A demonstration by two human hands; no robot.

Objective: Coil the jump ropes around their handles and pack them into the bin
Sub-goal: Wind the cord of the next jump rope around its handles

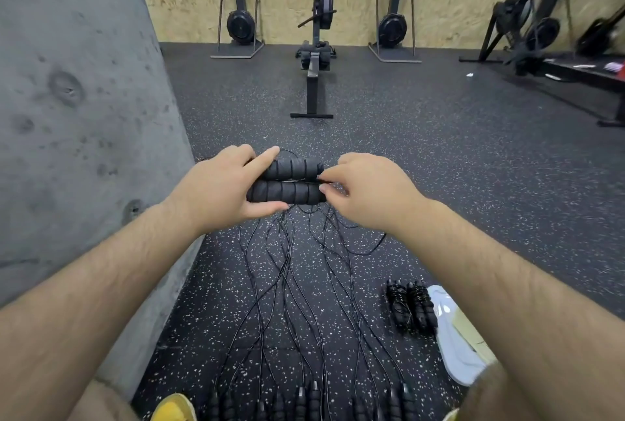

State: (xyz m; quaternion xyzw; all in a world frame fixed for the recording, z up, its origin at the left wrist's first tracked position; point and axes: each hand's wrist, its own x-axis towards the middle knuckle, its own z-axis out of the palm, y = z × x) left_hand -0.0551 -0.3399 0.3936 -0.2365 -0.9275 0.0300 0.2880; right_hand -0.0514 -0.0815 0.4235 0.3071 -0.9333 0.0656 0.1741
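Now both hands closed: left around paired handles, right pinching their end.

1. My left hand and right hand meet in front of me, with two handles lying side by side between them.
2. Loose ropes trail over the floor below my hands, back to more handles near my feet.
3. A coiled rope lies right of them.
4. A concrete wall stands at my left.
5. A rowing machine stands ahead, well behind my hands.
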